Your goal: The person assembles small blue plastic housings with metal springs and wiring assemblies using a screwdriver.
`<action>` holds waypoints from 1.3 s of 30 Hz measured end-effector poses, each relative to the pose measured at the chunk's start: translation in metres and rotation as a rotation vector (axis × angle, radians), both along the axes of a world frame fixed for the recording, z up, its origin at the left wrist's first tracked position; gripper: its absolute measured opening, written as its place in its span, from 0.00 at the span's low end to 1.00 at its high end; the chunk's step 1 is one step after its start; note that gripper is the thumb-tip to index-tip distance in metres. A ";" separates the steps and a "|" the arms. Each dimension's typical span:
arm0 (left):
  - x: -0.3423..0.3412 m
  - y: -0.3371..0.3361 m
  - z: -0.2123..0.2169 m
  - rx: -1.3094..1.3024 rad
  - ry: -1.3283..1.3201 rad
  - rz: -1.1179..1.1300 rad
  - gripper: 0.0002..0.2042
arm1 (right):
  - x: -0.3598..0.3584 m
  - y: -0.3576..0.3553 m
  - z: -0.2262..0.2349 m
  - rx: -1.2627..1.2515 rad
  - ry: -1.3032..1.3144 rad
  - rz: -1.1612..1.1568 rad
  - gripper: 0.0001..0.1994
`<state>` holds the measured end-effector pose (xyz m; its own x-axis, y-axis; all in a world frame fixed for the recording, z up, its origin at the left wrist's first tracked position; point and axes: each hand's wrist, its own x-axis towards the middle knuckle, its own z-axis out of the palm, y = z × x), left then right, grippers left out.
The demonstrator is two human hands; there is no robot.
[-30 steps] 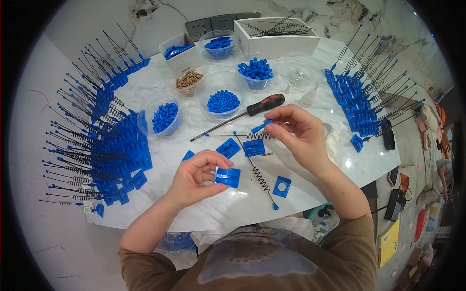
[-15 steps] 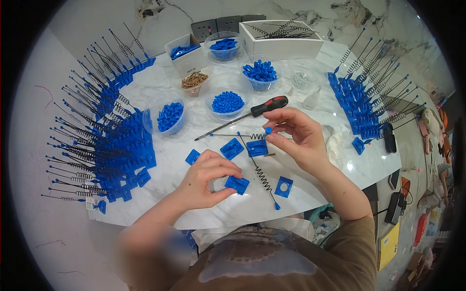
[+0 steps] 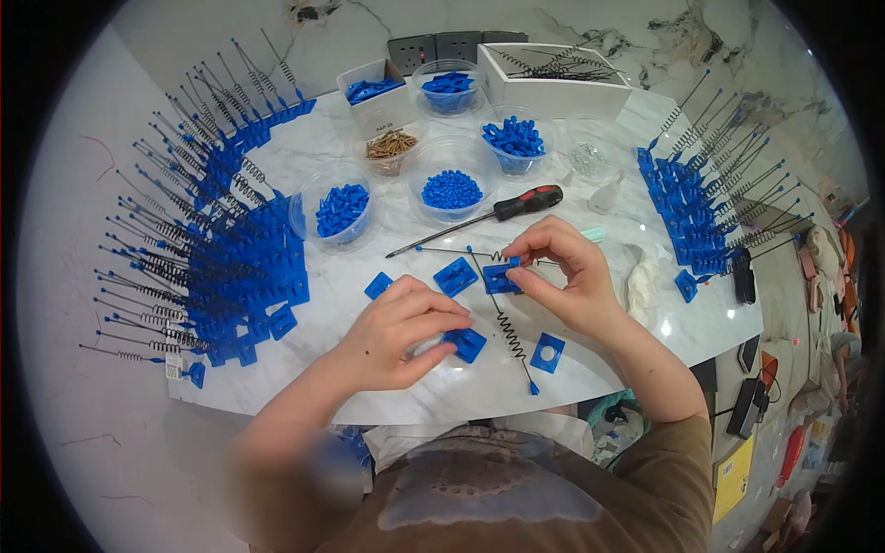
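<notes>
My left hand (image 3: 401, 336) rests low over the table, thumb and fingers curled around the edge of a square blue plastic base (image 3: 467, 345). Between thumb and fingertips, my right hand (image 3: 570, 276) pinches a small blue cap (image 3: 514, 263), right over another square blue base (image 3: 498, 279). A black spring rod (image 3: 513, 338) with a blue bead at one end and a blue tip at the other lies between the hands. A second spring rod (image 3: 442, 248) is partly hidden by my right fingers. More blue bases (image 3: 454, 276) lie nearby, one with a round hole (image 3: 548, 353).
Behind the hands lie a red-and-black screwdriver (image 3: 527, 201) and tubs of blue beads (image 3: 452, 190), blue pieces (image 3: 342, 211) and brass-coloured screws (image 3: 391, 144). A white box (image 3: 553, 94) holds black rods. Crowded finished spring pieces stand left (image 3: 249, 276) and right (image 3: 687, 212).
My right hand has lowered the small blue cap toward the blue base beneath it. My left hand stays at its base. The whole view has shifted slightly.
</notes>
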<state>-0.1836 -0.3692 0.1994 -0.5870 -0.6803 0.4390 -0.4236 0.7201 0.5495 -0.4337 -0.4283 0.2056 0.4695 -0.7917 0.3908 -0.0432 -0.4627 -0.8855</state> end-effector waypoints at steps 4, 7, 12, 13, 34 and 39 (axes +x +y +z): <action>0.002 0.033 0.054 -0.073 -0.009 -0.163 0.14 | 0.003 -0.001 0.002 -0.117 0.052 -0.026 0.10; -0.009 0.081 0.099 -0.533 -0.007 -0.117 0.10 | -0.004 0.004 0.003 -0.056 0.042 -0.138 0.09; -0.040 0.105 0.116 -0.755 0.257 0.216 0.06 | 0.004 0.007 0.003 -0.051 0.085 -0.093 0.09; -0.045 0.107 0.118 -0.791 0.380 0.364 0.04 | 0.005 0.008 0.004 -0.045 0.080 -0.110 0.09; 0.239 0.150 -0.062 -0.283 0.196 1.819 0.21 | -0.001 0.001 0.000 -0.069 0.022 -0.238 0.10; 0.243 0.151 -0.067 -0.217 0.294 1.803 0.14 | 0.000 0.000 0.001 -0.056 -0.022 -0.251 0.10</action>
